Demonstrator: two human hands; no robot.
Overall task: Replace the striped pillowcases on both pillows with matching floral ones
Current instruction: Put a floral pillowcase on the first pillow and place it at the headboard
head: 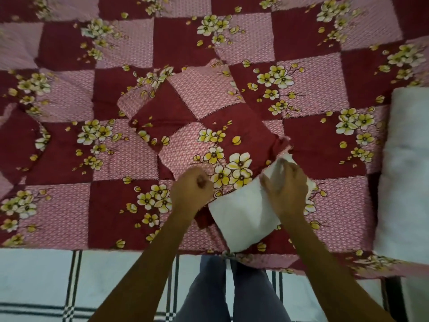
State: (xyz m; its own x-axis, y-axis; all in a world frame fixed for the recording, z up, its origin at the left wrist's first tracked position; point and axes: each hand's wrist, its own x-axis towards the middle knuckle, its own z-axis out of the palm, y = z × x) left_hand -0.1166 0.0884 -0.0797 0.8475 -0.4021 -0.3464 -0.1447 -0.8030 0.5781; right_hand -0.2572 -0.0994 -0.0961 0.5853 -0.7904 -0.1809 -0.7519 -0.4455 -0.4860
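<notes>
My curled left hand (pixel 192 188) is gripping the limp case (pixel 185 112) by its mouth while my right hand (pixel 285 189), fingers spread, is pressing the soft, light pillow (pixel 241 217) inward toward eleven o'clock, at the six o'clock edge of the bed (pixel 69 159).

pillowcase (pixel 185 126) in left hand (pixel 191 190) grip: maroon/pink checks, yellow-white flowers. pillow (pixel 241 212) under right hand (pixel 286 189): plain white. bedsheet (pixel 69 54) around grip: same print. spare pillow (pixel 406 170) right of grip: white. floor (pixel 34 275): white, black lines.
</notes>
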